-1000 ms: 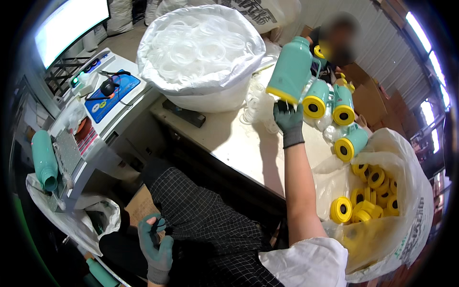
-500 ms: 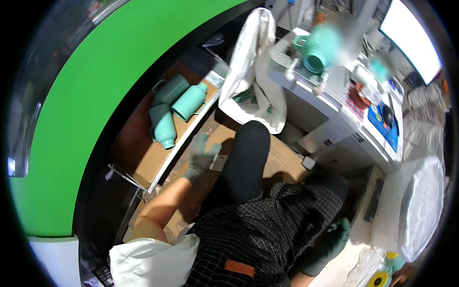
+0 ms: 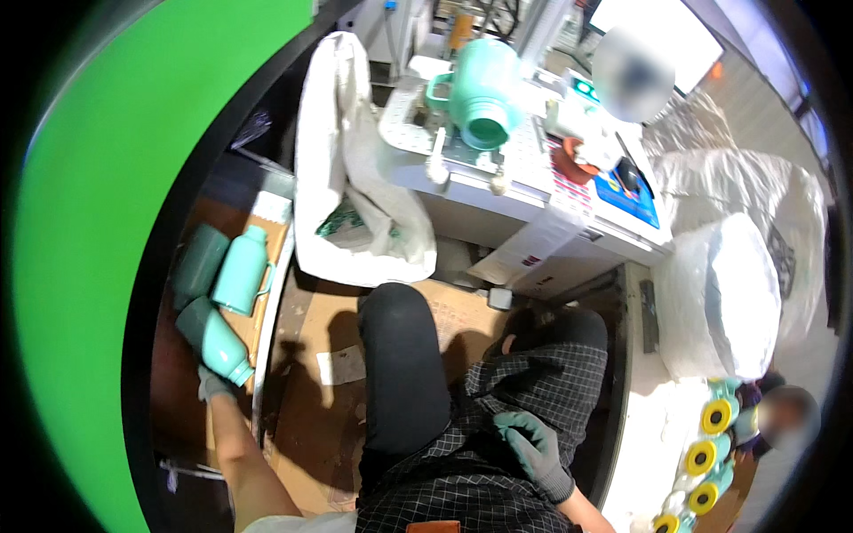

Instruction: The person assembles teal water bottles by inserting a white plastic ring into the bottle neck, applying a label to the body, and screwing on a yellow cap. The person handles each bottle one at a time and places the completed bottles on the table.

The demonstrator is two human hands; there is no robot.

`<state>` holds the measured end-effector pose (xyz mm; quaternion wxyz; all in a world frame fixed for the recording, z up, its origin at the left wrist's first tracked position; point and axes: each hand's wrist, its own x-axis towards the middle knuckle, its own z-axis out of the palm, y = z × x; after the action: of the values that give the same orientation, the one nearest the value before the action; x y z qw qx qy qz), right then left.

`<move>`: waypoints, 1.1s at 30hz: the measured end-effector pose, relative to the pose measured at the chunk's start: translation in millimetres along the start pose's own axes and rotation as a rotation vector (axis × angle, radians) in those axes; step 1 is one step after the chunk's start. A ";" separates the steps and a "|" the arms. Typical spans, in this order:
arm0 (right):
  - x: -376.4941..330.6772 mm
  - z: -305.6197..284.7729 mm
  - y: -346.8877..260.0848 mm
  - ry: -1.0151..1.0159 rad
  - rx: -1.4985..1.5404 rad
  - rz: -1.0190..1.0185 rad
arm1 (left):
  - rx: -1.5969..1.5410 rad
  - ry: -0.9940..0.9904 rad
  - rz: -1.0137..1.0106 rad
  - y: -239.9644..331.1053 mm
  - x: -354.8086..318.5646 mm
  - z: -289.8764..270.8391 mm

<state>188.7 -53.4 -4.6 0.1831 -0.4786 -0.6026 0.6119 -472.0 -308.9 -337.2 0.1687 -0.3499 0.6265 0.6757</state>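
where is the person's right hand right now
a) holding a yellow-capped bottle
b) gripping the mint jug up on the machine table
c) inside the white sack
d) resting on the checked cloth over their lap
d: the gloved right hand lies on the checked cloth over the lap, holding nothing, while the left hand reaches down to a mint bottle on the low shelf.

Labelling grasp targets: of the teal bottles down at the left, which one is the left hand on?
The lowest bottle, lying tilted with its neck at the gloved left hand. The other two bottles lie above it, away from the hand.
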 end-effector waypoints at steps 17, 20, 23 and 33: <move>54.7 55.4 -3.2 -0.247 0.567 -0.281 | 0.349 -0.672 1.181 22.1 -450.0 19.6; 64.0 56.9 19.4 -0.165 0.215 -0.434 | 0.522 -1.130 1.020 -37.1 -507.1 50.0; 49.0 8.7 18.4 -0.363 0.990 0.242 | 0.610 -1.497 1.064 -104.8 -511.7 78.3; -62.1 -81.6 6.0 0.493 -0.031 -0.558 | 0.403 -1.772 1.699 -145.3 -656.5 97.4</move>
<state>286.1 -58.4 27.7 0.4752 -0.4317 -0.6567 0.3956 57.7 -53.7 3.2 0.0933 0.7746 0.4172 0.4661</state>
